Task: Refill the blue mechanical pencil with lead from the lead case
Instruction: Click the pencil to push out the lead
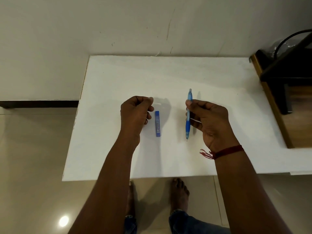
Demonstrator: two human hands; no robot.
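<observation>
One blue mechanical pencil [188, 115] stands nearly upright, tip down, clamped in my right hand [208, 120] above the white desk [118, 78], while the blue lead case [157, 123] lies flat between my hands, just beside my left hand [135, 114], whose fingers are curled together.

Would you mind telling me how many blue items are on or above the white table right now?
2. The blue lead case lies flat on the table between the hands. The blue mechanical pencil is held in the right hand, tip towards the person. Nothing else blue shows there.
</observation>
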